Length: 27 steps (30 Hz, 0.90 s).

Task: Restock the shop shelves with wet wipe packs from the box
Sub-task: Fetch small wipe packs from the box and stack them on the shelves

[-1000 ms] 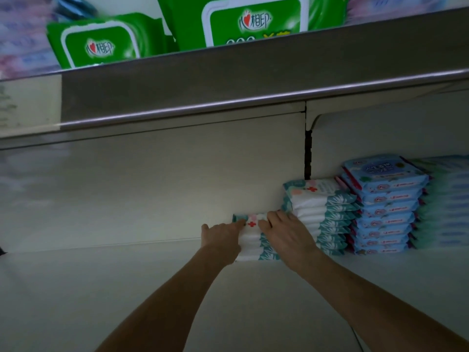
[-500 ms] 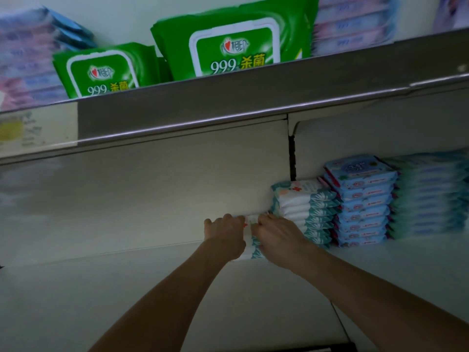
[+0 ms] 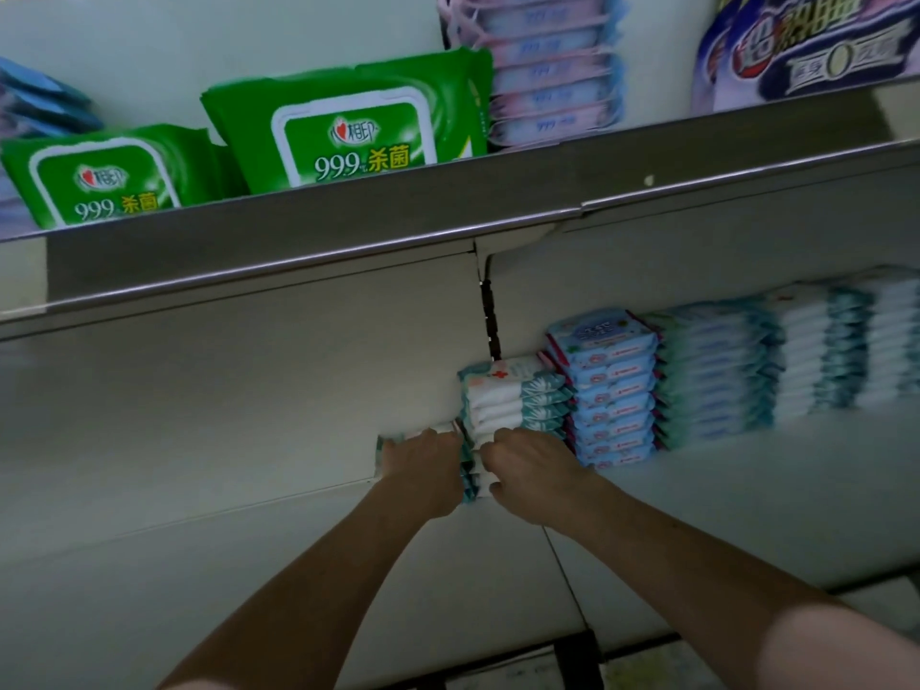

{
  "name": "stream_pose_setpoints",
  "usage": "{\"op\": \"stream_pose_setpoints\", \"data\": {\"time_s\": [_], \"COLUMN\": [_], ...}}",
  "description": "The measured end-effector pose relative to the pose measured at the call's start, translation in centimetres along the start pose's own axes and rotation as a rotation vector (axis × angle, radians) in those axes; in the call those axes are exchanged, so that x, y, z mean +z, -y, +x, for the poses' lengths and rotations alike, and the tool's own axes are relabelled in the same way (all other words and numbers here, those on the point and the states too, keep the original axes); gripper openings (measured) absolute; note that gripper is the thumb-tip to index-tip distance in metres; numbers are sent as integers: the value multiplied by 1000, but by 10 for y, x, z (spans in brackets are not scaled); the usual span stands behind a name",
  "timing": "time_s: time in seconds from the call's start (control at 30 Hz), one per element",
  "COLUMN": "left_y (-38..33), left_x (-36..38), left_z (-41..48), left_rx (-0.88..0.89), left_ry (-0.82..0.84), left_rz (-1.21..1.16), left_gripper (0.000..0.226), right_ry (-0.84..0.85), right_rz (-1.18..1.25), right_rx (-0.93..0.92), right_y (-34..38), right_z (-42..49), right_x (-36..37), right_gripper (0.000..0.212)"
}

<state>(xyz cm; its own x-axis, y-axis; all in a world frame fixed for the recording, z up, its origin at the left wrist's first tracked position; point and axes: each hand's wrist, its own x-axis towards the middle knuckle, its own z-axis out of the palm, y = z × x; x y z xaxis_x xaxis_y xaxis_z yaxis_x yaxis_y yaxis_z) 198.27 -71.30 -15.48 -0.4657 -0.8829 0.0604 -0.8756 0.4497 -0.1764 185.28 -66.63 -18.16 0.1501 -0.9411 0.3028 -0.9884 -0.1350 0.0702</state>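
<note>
On lower shelf (image 3: 249, 565), by back wall | packs (image 3: 472, 483): short stack, white w/ teal ends | L hand (image 3: 423, 470) curled over stack's top & left, gripping | R hand (image 3: 527, 470) curled on its right front, gripping | stack sits betw. both hands, touching taller stack (image 3: 513, 400), same look, red cross on top, on the right.

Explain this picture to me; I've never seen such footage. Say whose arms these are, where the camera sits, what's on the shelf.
No machine here: a person wears a camera on the head, so you see their bare arms reaching forward. The left hand and right hand grip a short stack of white-and-teal wet wipe packs on the white lower shelf, beside a taller stack of the same packs and a stack of blue packs. Green wipe packs stand on the shelf above.
</note>
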Motion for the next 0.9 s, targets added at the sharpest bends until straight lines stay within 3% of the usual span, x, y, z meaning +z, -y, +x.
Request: {"op": "stream_pose_setpoints", "data": {"time_s": [0.6,0.73,0.9], "left_y": [-33,-37,-41], "left_x": [-6,-2,4], "left_z": [-13,-17,-28], "left_rx": [58,78,126], "left_ry": [64,71,83], "left_rz": [-32,-52,-50], "left_gripper": [41,28,47], "right_ry": [-24,-11,29], "right_rz": [70,47,44], "right_rx": [24,51,111], "right_y": [-13,-11,-1], "right_z": [-36,-46,-60], "right_x": [-15,-15,-16], "right_gripper": [24,24,23]}}
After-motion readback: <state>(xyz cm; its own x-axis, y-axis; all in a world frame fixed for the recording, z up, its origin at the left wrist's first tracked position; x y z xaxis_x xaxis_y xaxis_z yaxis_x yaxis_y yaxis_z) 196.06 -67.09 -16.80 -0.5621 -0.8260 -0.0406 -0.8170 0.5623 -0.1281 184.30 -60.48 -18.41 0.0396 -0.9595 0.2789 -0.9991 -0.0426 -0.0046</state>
